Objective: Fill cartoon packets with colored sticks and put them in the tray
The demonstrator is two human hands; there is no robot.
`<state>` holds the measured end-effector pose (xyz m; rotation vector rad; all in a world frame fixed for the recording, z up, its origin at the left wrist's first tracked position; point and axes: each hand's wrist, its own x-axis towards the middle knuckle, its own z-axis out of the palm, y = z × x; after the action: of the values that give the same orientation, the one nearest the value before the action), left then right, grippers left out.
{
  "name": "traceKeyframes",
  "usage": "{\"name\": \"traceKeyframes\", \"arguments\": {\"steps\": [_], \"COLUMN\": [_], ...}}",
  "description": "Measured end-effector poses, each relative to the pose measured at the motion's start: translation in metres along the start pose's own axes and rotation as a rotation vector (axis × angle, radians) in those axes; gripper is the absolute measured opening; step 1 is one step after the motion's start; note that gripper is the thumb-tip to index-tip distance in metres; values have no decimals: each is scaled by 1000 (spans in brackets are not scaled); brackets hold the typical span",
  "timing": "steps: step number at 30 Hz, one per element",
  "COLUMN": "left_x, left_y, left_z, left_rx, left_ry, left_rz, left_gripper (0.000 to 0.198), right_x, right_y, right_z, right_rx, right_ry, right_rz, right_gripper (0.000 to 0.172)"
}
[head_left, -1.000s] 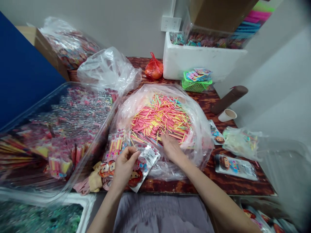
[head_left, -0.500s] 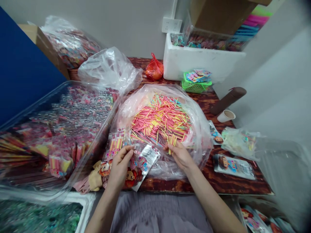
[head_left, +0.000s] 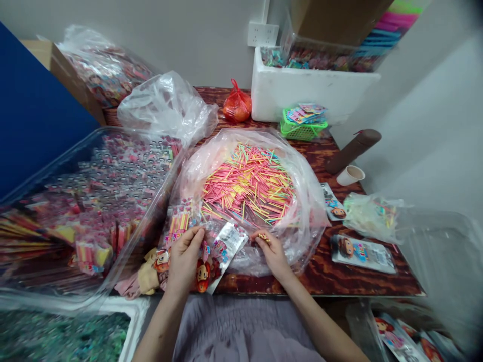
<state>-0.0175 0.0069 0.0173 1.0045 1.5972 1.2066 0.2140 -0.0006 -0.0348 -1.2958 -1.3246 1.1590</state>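
Observation:
My left hand [head_left: 184, 256] is closed in a pinch at the edge of a printed plastic packet [head_left: 204, 274] with a red-haired cartoon figure. Part of the packet is hidden behind the fingers. Beside it lies a silver packet [head_left: 230, 241], and a clear packet of sticks [head_left: 179, 223] sits just beyond the hand. My right hand [head_left: 273, 256] is closed around a small bundle of thin yellow and pink sticks [head_left: 264, 238], their ends facing up. In front of both hands, an open clear plastic bag [head_left: 311, 201] holds a heap of loose coloured sticks [head_left: 249, 183].
A clear tub [head_left: 151, 211] of filled packets stands left. To the right are a silver pouch [head_left: 362, 255], a small plastic bag [head_left: 372, 216], a paper cup [head_left: 350, 175] and a brown bottle [head_left: 354, 151]. Behind are a green basket [head_left: 302, 131], red bag [head_left: 237, 105] and white foam box [head_left: 313, 93].
My right hand has drawn the sticks down and slightly left, away from the heap, turning their ends upward. My left hand has barely moved.

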Motion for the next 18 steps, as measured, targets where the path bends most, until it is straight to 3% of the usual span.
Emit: {"name": "traceKeyframes", "arguments": {"steps": [8, 18], "left_x": [3, 2], "left_y": [-13, -15], "left_z": [-3, -1], "left_rx": [-15, -18], "left_ry": [-28, -36], "left_rz": [-10, -32], "left_gripper": [30, 28], "right_x": [0, -2], "right_y": [2, 6], "right_z": [-1, -1], "right_rx": [-12, 51], "right_ry": [-2, -8], "right_rz": [-14, 7], "right_gripper": [20, 16]}}
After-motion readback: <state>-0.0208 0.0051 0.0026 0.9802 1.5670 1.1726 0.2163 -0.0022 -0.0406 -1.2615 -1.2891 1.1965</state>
